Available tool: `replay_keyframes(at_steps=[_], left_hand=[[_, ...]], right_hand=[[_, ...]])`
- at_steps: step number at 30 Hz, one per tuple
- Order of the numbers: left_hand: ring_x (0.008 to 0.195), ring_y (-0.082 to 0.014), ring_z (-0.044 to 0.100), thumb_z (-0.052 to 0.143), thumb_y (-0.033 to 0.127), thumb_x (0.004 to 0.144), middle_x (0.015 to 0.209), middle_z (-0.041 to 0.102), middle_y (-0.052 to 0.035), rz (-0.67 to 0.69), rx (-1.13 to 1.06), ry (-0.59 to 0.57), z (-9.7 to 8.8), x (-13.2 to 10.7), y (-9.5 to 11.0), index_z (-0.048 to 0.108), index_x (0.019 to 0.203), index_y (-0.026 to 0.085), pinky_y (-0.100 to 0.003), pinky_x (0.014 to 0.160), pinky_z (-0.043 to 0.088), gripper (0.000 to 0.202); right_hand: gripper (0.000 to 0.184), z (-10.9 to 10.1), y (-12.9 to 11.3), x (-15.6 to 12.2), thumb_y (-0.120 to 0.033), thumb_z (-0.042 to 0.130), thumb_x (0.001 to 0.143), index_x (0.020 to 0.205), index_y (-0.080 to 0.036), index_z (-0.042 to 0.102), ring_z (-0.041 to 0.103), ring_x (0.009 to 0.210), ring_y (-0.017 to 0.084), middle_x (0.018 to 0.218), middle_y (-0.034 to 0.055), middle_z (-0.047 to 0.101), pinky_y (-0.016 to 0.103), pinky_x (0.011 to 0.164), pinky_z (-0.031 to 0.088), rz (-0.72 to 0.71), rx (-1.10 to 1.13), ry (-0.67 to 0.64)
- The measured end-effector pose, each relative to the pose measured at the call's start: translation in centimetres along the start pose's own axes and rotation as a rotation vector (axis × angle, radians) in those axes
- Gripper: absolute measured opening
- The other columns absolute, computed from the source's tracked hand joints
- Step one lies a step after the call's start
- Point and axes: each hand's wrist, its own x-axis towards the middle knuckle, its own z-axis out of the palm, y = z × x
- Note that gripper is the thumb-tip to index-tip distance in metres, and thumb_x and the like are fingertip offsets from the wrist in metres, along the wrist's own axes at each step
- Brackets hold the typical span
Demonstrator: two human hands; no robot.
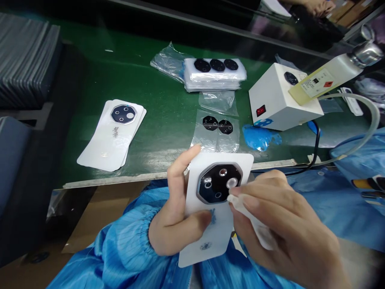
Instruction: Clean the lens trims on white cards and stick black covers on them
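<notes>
A white phone back cover (207, 237) is gripped by my left hand (183, 212), thumb on its face and fingers around its left edge. Near its top sits a black octagonal camera lens plate (219, 184) with several round openings. My right hand (282, 224) pinches a white cloth-like strip (255, 224), its tip at the plate's lower right edge. Whether the strip is cloth or paper I cannot tell. To the left, white phone back covers (110, 140) lie stacked, the top one bearing a similar camera plate.
Clear film (207, 138) carries two black lens plates beyond my hands. Behind it is a plastic-wrapped stack (215, 76). At right stand a white box (276, 100) with a red switch and a tilted bottle (327, 80). Blue film (261, 136) lies nearby. Grey trays (27, 64) stand left.
</notes>
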Motion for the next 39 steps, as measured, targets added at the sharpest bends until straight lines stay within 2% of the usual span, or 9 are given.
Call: replay_keyframes(at_steps=[3,6,11,22,26,28,30,34,39], left_hand=[[0.113,-0.0211,0.053,0.047,-0.001,0.076,0.128,0.049,0.0063,0.067,0.141,0.007,0.0,0.1,-0.3,0.015,0.138,0.047,-0.046,0.098,0.048,0.085],[0.121,-0.0225,0.047,0.044,-0.003,0.076,0.133,0.044,0.0046,0.08,0.225,-0.017,0.0,0.1,-0.7,0.01,0.14,0.044,-0.05,0.106,0.039,0.085],[0.12,-0.0218,0.048,0.041,0.0,0.079,0.135,0.04,0.0042,0.085,0.267,-0.009,0.1,0.1,-1.0,0.009,0.14,0.041,-0.046,0.106,0.04,0.08],[0.114,-0.0152,0.053,0.042,-0.001,0.077,0.131,0.045,0.0018,0.225,0.326,0.003,0.1,0.6,-1.4,0.008,0.143,0.033,-0.032,0.102,0.045,0.081],[0.118,-0.0173,0.052,0.045,0.001,0.079,0.137,0.041,-0.002,0.255,0.398,0.056,0.2,0.4,-1.8,0.008,0.143,0.031,-0.034,0.105,0.043,0.08],[0.128,-0.0213,0.043,0.045,0.003,0.082,0.144,0.033,-0.0042,0.246,0.479,0.092,0.3,0.3,-2.0,0.007,0.144,0.03,-0.04,0.109,0.037,0.078],[0.131,-0.0241,0.038,0.045,0.004,0.083,0.142,0.033,-0.0061,0.246,0.547,0.122,0.4,0.2,-2.0,0.009,0.144,0.028,-0.043,0.111,0.033,0.075],[0.119,-0.0202,0.048,0.043,0.002,0.083,0.127,0.042,-0.0056,0.265,0.621,0.149,0.6,0.1,-1.7,0.014,0.143,0.024,-0.038,0.106,0.039,0.07],[0.118,-0.0196,0.046,0.041,0.001,0.081,0.13,0.04,-0.0069,0.248,0.694,0.091,0.3,0.3,-1.5,0.011,0.144,0.021,-0.036,0.104,0.041,0.072]], right_hand=[[0.016,0.7,-0.1,0.0,-0.005,0.061,0.077,0.091,-0.012,0.06,0.062,0.078,0.015,0.09,0.009,0.065,0.033,0.062,0.051,-0.037,0.082,0.017],[0.022,1.5,-0.3,0.2,0.0,0.061,0.073,0.09,-0.013,0.061,0.055,0.077,0.014,0.091,0.0065,0.062,0.033,0.063,0.047,0.025,0.068,0.081],[0.018,2.4,-0.5,0.5,-0.001,0.064,0.071,0.084,-0.012,0.061,0.05,0.068,0.012,0.078,0.0051,0.06,0.031,0.06,0.044,0.061,0.015,0.101],[0.016,3.5,-0.2,0.8,-0.001,0.062,0.072,0.082,-0.012,0.057,0.051,0.067,0.013,0.077,0.0071,0.06,0.032,0.058,0.043,0.067,-0.021,0.141],[0.015,3.9,-0.2,0.7,0.0,0.06,0.072,0.081,-0.012,0.056,0.051,0.067,0.013,0.076,0.007,0.06,0.031,0.057,0.043,0.075,-0.021,0.143],[0.014,4.1,-0.2,0.7,-0.001,0.06,0.073,0.081,-0.012,0.055,0.051,0.067,0.013,0.076,0.0073,0.059,0.031,0.058,0.044,0.07,-0.02,0.149],[0.014,4.2,-0.1,0.7,-0.002,0.06,0.073,0.08,-0.012,0.055,0.051,0.069,0.013,0.077,0.007,0.059,0.031,0.058,0.044,0.077,-0.008,0.143],[0.012,4.1,0.0,0.9,-0.001,0.057,0.074,0.078,-0.013,0.054,0.051,0.068,0.013,0.075,0.0053,0.058,0.031,0.059,0.045,0.104,0.035,0.121],[0.011,3.7,0.2,1.1,0.0,0.055,0.075,0.076,-0.011,0.056,0.05,0.068,0.014,0.075,0.0068,0.059,0.032,0.059,0.043,0.078,0.036,0.018]])
